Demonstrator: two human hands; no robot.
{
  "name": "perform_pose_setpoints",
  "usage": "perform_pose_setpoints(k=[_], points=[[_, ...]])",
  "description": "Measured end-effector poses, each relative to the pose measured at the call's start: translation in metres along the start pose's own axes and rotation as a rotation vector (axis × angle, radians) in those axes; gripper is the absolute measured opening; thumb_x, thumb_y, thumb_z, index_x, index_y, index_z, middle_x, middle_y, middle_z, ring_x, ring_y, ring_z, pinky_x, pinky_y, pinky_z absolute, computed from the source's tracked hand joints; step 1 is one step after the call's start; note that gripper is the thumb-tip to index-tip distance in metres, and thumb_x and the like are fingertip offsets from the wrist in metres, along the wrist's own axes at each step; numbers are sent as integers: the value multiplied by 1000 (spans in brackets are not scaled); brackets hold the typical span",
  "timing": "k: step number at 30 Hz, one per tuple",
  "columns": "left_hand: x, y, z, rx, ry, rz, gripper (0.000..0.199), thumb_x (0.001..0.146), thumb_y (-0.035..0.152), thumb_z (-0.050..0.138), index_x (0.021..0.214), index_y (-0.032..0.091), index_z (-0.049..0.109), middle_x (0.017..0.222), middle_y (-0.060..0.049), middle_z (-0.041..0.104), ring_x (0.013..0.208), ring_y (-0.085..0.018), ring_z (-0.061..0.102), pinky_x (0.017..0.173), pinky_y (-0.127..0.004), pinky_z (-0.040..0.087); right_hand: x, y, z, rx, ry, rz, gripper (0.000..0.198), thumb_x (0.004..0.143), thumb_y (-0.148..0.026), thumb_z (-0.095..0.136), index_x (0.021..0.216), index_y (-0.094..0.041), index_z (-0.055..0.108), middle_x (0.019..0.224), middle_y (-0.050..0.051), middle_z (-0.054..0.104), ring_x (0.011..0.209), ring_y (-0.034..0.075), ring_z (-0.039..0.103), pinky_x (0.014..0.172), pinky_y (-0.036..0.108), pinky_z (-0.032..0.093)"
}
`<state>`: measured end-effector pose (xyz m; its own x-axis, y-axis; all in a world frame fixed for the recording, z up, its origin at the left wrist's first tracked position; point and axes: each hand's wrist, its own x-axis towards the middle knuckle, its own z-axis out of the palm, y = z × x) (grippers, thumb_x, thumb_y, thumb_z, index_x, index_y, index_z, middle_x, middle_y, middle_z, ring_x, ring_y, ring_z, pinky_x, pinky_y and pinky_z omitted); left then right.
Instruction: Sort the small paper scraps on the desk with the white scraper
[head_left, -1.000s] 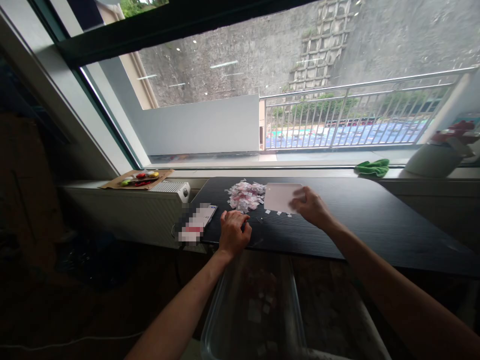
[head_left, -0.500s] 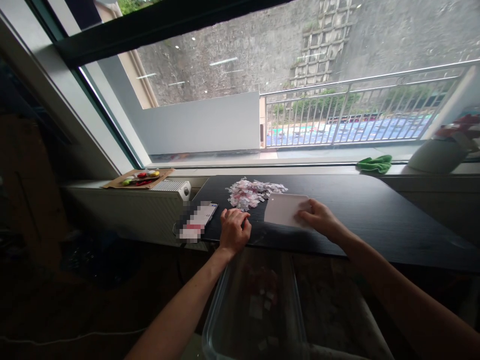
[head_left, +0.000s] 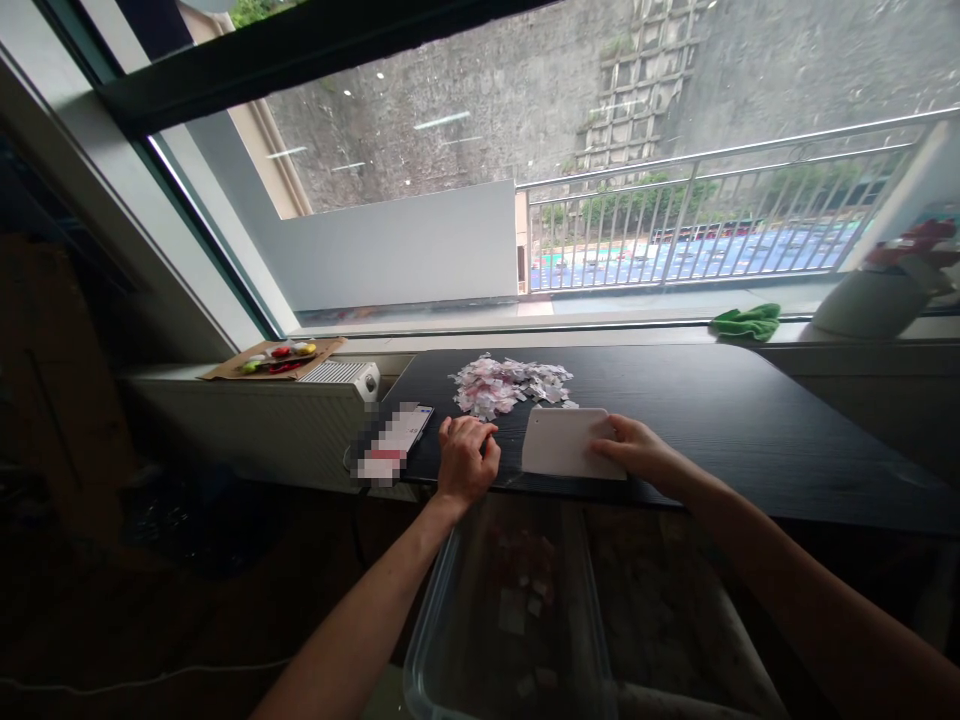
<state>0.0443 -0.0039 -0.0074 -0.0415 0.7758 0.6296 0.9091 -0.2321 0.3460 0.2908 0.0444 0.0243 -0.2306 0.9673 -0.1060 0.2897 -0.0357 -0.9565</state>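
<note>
My right hand (head_left: pixel 634 447) grips the right end of a white, flat plastic scraper (head_left: pixel 566 442) with rounded corners and a small hole. The scraper is tilted at the front edge of the black table (head_left: pixel 697 400). Just beyond it lies a pile of small white and pinkish paper scraps (head_left: pixel 502 387), with a few loose bits at its near side. My left hand (head_left: pixel 466 455) rests on the table left of the scraper, below the pile, its fingers curled in. Whatever those fingers may hold is hidden.
Below the table edge stands a clear plastic bin (head_left: pixel 427 640) with some paper pieces inside. A phone (head_left: pixel 409 430), partly blurred out, lies at the table's left. A green cloth (head_left: pixel 746 321) is on the windowsill; a radiator (head_left: pixel 255 420) stands left.
My right hand has drawn the scraper toward me, away from the pile to the table's front edge. My left hand has stayed in about the same place.
</note>
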Motion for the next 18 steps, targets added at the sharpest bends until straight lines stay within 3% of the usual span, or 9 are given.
perform_pose_setpoints(k=[10, 14, 18], points=[[-1, 0, 0, -19, -11, -4, 18, 80, 17, 50, 88, 22, 65, 94, -4, 69, 103, -23, 58, 109, -49, 26, -8, -6, 8, 60, -101, 24, 19, 65, -16, 64, 84, -17, 60, 76, 3, 69, 68, 18, 64, 62, 28, 53], [1, -2, -1, -29, -17, -37, 17, 77, 15, 52, 86, 22, 65, 93, -4, 70, 103, -23, 58, 108, -50, 27, -18, -9, 8, -77, -105, -164, 15, 66, -23, 64, 79, -18, 56, 68, -1, 63, 62, 15, 59, 54, 25, 48], [4, 0, -6, -21, -54, -80, 14, 75, 14, 55, 80, 23, 65, 91, -3, 70, 102, -23, 58, 107, -53, 28, -34, -15, -1, -258, 42, -363, 15, 73, -28, 62, 86, -22, 57, 71, -1, 65, 63, 15, 59, 56, 25, 47]])
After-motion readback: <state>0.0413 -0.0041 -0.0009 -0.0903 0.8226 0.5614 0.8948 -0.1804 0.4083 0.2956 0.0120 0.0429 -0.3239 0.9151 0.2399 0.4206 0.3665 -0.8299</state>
